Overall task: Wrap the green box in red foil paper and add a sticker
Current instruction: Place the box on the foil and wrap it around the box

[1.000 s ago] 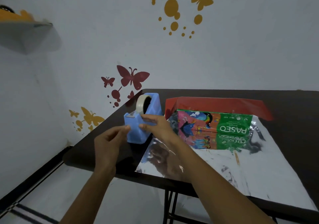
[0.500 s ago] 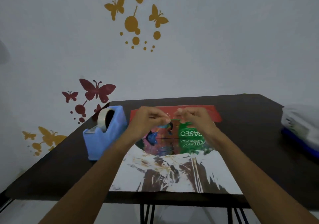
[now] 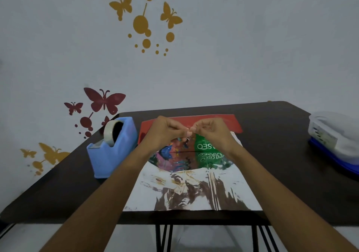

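The green box (image 3: 206, 146) lies on the foil paper (image 3: 194, 191), which is spread silver side up on the dark table (image 3: 281, 160). The foil's red side (image 3: 227, 121) shows in a flap folded up behind the box. My left hand (image 3: 166, 131) and my right hand (image 3: 212, 132) hover just above the box, fingertips meeting. Together they pinch a small, barely visible piece of clear tape (image 3: 189, 129). Both hands hide the top of the box.
A blue tape dispenser (image 3: 111, 151) with a roll of clear tape stands left of the foil. A white and blue plastic container (image 3: 334, 141) sits at the table's right edge. The wall with butterfly decals rises right behind the table.
A second ago my hands were at the tape dispenser. They have moved right to above the box, fingertips together, and my view has turned right to centre on the box.
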### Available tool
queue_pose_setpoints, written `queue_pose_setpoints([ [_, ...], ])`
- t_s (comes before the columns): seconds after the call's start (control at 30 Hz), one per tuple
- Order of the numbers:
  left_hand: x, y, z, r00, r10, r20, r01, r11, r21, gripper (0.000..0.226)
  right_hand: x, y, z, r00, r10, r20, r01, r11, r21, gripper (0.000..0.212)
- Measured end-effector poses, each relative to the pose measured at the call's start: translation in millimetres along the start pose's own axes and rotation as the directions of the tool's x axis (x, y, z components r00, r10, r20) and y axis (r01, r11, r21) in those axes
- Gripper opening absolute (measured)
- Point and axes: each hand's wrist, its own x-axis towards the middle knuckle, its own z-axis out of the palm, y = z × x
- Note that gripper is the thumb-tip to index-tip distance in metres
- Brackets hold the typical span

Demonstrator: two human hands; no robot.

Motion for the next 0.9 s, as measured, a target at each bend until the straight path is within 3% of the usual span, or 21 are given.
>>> queue_pose_setpoints([
  [0.17, 1, -4, -1, 0.996, -0.085, -0.012, 0.084, 0.993, -0.078, 0.006, 0, 6, 10, 0.993, -0.045, -0.108, 0.042, 0.999, -0.033, 0.018],
  [0.37, 0, -6, 3, 0.996, -0.048, -0.078, 0.040, 0.994, -0.105, 0.011, 2, 11, 16, 0.986, -0.051, -0.159, 0.039, 0.996, -0.081, 0.022],
  [0.5, -1, -8, 4, 0.987, -0.096, -0.129, 0.077, 0.986, -0.145, 0.033, 6, 8, 15, 0.987, -0.052, -0.151, 0.037, 0.995, -0.098, 0.019],
  [0.6, -2, -11, 8, 0.977, -0.140, -0.160, 0.107, 0.974, -0.199, 0.003, 11, 6, 14, 0.987, -0.053, -0.151, 0.040, 0.995, -0.090, 0.017],
  [0.77, 1, -17, 17, 0.949, -0.252, -0.192, 0.170, 0.917, -0.361, 0.011, 18, 3, 7, 0.971, -0.076, -0.228, 0.035, 0.983, -0.179, 0.006],
  [0.83, 4, -17, 21, 0.932, -0.302, -0.200, 0.190, 0.878, -0.440, 0.011, 19, 8, 7, 0.954, -0.083, -0.289, 0.012, 0.971, -0.238, 0.027],
  [0.9, 7, -19, 25, 0.908, -0.351, -0.229, 0.197, 0.840, -0.505, 0.011, 17, 14, 4, 0.928, -0.025, -0.373, -0.025, 0.991, -0.129, 0.053],
])
